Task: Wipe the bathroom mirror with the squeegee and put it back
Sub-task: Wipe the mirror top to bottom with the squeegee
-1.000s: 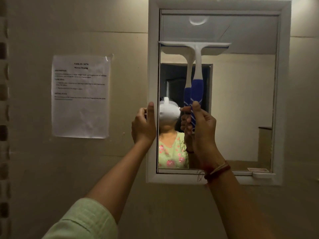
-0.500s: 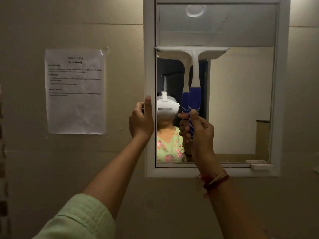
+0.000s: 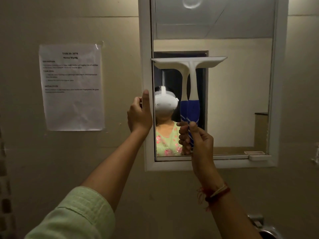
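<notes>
A white-framed bathroom mirror [image 3: 241,94] hangs on the beige wall. The squeegee [image 3: 192,80] has a white blade and neck and a blue handle. Its blade lies flat on the glass, across the left half at mid height. My right hand [image 3: 200,140] grips the bottom of the blue handle. My left hand [image 3: 139,114] holds the mirror's left frame edge, thumb up along the frame and fingers curled behind it. The glass reflects the squeegee, a person wearing a white headset, and a ceiling.
A printed task sheet [image 3: 72,87] is taped to the wall left of the mirror. A small white ledge [image 3: 258,156] juts from the frame's lower right. A metal fitting [image 3: 264,228] shows at the bottom right corner.
The squeegee has slid down the glass from near the top to mid height, with my right hand lowering too. My left hand has stayed on the frame.
</notes>
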Tool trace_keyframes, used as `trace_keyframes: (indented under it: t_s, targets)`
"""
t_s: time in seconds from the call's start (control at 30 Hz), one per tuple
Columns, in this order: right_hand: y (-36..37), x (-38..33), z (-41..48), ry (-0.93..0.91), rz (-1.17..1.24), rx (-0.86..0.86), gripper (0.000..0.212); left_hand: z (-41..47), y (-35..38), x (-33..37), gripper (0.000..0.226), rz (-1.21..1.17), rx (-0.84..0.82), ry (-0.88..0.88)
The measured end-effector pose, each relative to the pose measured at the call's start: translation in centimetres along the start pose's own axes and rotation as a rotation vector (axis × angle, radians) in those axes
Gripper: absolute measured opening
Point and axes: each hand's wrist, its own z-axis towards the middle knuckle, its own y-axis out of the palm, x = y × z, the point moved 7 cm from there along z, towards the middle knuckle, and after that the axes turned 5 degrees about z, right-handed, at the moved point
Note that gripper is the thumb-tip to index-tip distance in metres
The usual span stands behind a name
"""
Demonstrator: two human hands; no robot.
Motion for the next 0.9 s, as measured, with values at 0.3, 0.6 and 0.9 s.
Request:
trace_keyframes:
  t_s: [0.3,0.6,0.9]
  targets:
    - [-1.3,2.3,-2.5,0.039,0.025,-0.019,0.051,0.1,0.2,-0.1,0.043,-0.023,-0.023,0.005]
    - [-2.8,4.3,-5.6,0.091,-0.017,0.031,0.038,0.1,0.1,-0.1,0.042,-0.025,-0.028,-0.011]
    - [-3.8,5.6,-7.5,0.134,-0.035,0.045,0.035,0.0,0.0,0.0,0.042,-0.006,-0.019,-0.02]
